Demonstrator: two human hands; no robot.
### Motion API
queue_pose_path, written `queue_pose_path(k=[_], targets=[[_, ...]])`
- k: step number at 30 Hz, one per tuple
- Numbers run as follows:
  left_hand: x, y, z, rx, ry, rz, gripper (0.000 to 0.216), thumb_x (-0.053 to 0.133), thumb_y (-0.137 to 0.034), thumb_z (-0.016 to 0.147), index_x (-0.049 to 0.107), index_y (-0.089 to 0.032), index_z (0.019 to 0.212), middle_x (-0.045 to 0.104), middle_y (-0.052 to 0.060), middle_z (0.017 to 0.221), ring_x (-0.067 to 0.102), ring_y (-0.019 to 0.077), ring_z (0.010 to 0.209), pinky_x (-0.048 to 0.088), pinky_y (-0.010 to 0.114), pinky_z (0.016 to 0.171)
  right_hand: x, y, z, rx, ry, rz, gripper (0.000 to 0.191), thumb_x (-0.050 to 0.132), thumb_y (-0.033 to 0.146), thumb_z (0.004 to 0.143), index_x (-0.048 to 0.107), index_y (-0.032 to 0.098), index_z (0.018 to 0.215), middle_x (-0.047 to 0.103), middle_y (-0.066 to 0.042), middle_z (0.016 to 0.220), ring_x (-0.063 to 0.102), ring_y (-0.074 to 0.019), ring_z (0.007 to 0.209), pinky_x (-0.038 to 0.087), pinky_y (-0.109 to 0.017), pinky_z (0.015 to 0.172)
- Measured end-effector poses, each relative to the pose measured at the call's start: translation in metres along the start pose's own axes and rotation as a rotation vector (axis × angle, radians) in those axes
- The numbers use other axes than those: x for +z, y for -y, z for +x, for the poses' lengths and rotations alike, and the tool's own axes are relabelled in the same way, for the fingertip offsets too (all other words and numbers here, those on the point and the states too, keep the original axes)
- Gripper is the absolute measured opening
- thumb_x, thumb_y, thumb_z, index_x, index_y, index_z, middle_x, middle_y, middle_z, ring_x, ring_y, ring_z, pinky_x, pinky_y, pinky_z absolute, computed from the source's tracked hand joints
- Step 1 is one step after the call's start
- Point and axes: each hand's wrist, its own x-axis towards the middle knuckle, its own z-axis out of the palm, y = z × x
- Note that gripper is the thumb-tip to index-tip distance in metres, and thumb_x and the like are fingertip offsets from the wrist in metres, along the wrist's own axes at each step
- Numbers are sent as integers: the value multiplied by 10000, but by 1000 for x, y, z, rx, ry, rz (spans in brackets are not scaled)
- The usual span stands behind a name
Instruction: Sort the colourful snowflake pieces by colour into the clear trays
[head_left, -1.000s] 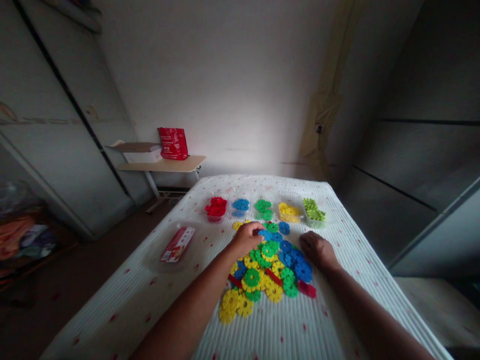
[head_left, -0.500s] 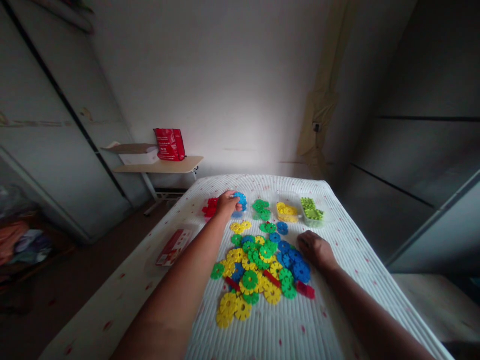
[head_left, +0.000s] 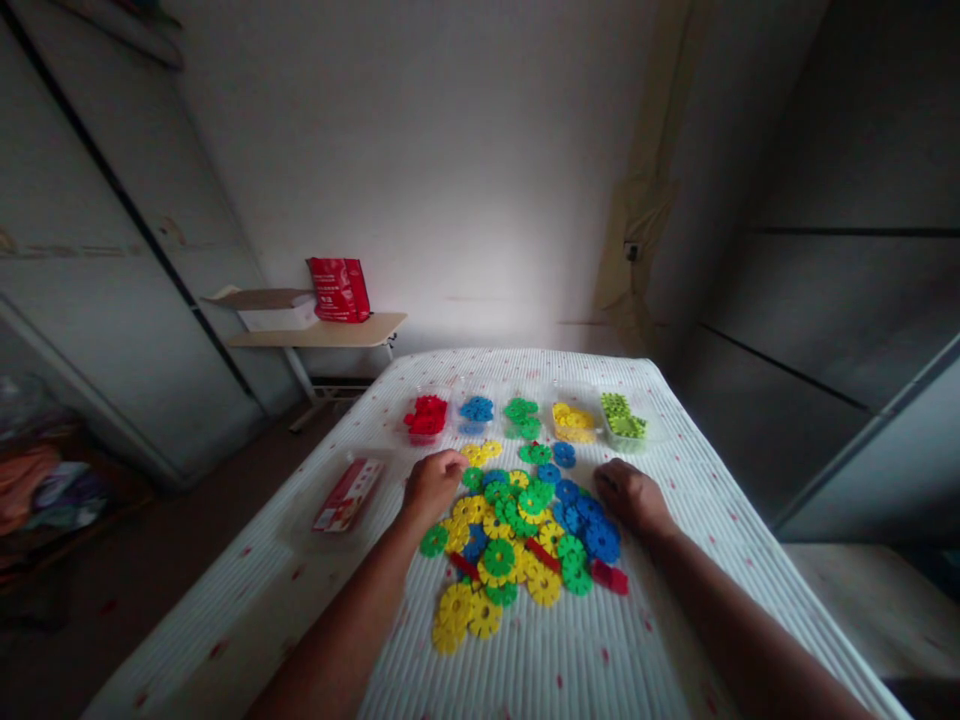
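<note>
My left hand (head_left: 435,485) is at the left edge of a mixed pile of notched plastic discs, its fingers curled together with nothing visible in them. Close to its fingertips lie a few joined yellow discs (head_left: 481,453) and a green disc (head_left: 473,478). On the right, my right hand (head_left: 631,496) rests loosely closed on the cloth, beside the blue discs (head_left: 601,540); nothing shows in it. The heap also has green discs (head_left: 499,557), yellow discs (head_left: 455,605) and red pieces (head_left: 609,577).
Along the back stand clear tubs of red pieces (head_left: 427,415), blue pieces (head_left: 476,410), green pieces (head_left: 522,415), yellow pieces (head_left: 574,420) and light green pieces (head_left: 622,415). A clear container with a red label (head_left: 349,495) lies left. Behind, a side table (head_left: 322,337) holds a red bag (head_left: 340,290).
My left hand has come back from the blue tub toward the pile's left edge. The blue pieces it was touching now sit in that tub. My right hand has stayed put.
</note>
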Motion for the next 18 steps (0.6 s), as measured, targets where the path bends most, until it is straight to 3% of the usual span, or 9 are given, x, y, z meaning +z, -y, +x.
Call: queue_pose_path(k=[7, 10, 15, 18], targets=[[0, 34, -32, 21, -133, 160, 236, 431, -132, 755, 645, -194, 833, 681, 27, 888, 602, 150, 853, 437, 247, 789, -17, 36, 3, -47, 21, 175, 279, 386, 299, 842, 646, 200, 830, 663, -57, 822, 596, -152, 719, 447, -249, 661], [6, 36, -31, 46, -126, 134, 237, 424, -145, 764, 643, -193, 841, 678, 29, 894, 604, 151, 859, 439, 253, 798, -24, 62, 4, -152, 91, 260, 248, 425, 282, 832, 659, 213, 875, 675, -51, 870, 606, -160, 782, 463, -263, 710], [8, 34, -32, 50, -118, 123, 244, 426, -142, 758, 650, -201, 836, 681, 18, 888, 608, 145, 847, 446, 246, 780, -20, 96, 9, -288, 172, 318, 316, 504, 203, 784, 627, 224, 1075, 626, -65, 1114, 545, -194, 1034, 436, -322, 886], [7, 34, -32, 34, -116, 121, 243, 432, -141, 759, 649, -203, 847, 683, 18, 899, 604, 146, 861, 443, 246, 788, -12, 103, 15, -321, 248, 307, 385, 560, 203, 752, 598, 224, 1134, 623, -66, 1119, 544, -204, 1031, 442, -316, 878]])
